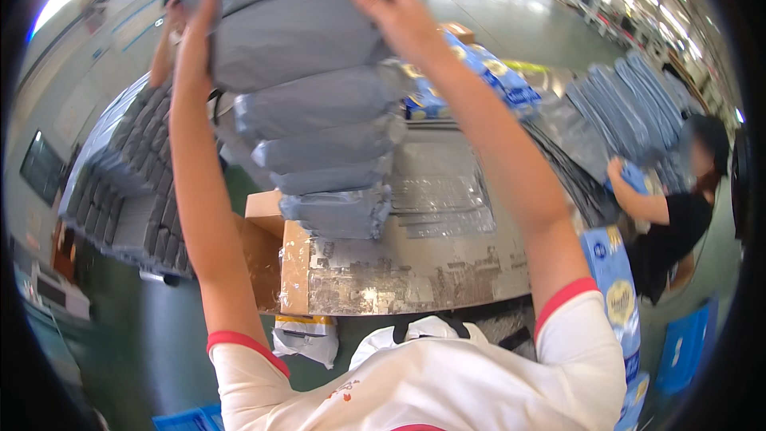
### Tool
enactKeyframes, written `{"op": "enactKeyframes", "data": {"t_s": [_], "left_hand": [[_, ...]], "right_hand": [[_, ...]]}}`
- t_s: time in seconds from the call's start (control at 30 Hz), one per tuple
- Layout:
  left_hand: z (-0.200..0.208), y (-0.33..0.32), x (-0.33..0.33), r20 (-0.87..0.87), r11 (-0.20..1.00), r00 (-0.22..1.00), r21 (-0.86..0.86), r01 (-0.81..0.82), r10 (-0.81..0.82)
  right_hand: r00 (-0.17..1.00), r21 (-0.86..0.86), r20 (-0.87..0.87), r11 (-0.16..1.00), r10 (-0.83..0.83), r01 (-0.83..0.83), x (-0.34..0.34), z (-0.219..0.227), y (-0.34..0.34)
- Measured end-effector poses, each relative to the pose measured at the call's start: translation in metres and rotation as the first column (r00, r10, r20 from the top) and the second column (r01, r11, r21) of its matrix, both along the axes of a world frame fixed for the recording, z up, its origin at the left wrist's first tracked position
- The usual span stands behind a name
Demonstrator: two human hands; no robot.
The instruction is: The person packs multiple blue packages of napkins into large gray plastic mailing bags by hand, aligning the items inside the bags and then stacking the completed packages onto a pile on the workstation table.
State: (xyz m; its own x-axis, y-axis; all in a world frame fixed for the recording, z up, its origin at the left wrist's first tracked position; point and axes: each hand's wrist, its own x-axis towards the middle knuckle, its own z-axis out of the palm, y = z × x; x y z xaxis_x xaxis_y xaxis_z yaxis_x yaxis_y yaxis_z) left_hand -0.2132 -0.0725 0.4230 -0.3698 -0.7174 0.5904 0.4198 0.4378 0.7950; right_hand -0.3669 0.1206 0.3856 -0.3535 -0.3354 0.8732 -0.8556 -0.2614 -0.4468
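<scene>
Plump grey plastic-wrapped package point(302, 36) riding high in tall column point(325, 153), left side of worn table point(447, 281); left hand point(201, 25) and right hand point(399, 20) clasping it from both sides. Grey packages point(323, 104) standing stacked beneath, apparently done; flat grey plastic bags point(443, 195) lying just right, seemingly unfilled. Far right, black-shirted co-worker point(677, 227) handling blue plastic packet point(636, 179).

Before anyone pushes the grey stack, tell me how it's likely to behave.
The stack would probably tip rather than slide whole: it is tall, narrow and uneven. Its packs may slip on one another, since their surfaces look smooth and glossy. Their creased, bulging sides suggest they would give somewhat when squeezed.
</scene>
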Motion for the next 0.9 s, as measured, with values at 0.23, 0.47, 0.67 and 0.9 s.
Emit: {"op": "enactKeyframes", "data": {"t_s": [0.23,0.47,0.67,0.9], "left_hand": [[-0.169,0.064,0.028,-0.403,0.827,0.84,-0.275,-0.49,0.363],[-0.485,0.163,0.054,0.56,0.943,0.81,0.332,-0.028,-0.173],[-0.559,0.298,-0.004,0.632,0.611,0.116,0.66,0.437,-0.766],[-0.587,0.429,-0.111,0.589,0.429,-0.01,0.599,0.676,-0.808]], "right_hand": [[0.982,0.392,0.135,0.917,-0.129,0.067,0.011,-0.236,0.14],[0.014,0.468,-0.207,-0.086,-0.978,0.88,-0.079,-0.413,0.567],[-0.406,0.944,-0.327,-0.314,-0.853,-0.1,-0.032,-0.416,0.764],[0.078,0.957,-0.196,-0.208,-0.978,-0.203,-0.06,-0.385,0.573]]}}
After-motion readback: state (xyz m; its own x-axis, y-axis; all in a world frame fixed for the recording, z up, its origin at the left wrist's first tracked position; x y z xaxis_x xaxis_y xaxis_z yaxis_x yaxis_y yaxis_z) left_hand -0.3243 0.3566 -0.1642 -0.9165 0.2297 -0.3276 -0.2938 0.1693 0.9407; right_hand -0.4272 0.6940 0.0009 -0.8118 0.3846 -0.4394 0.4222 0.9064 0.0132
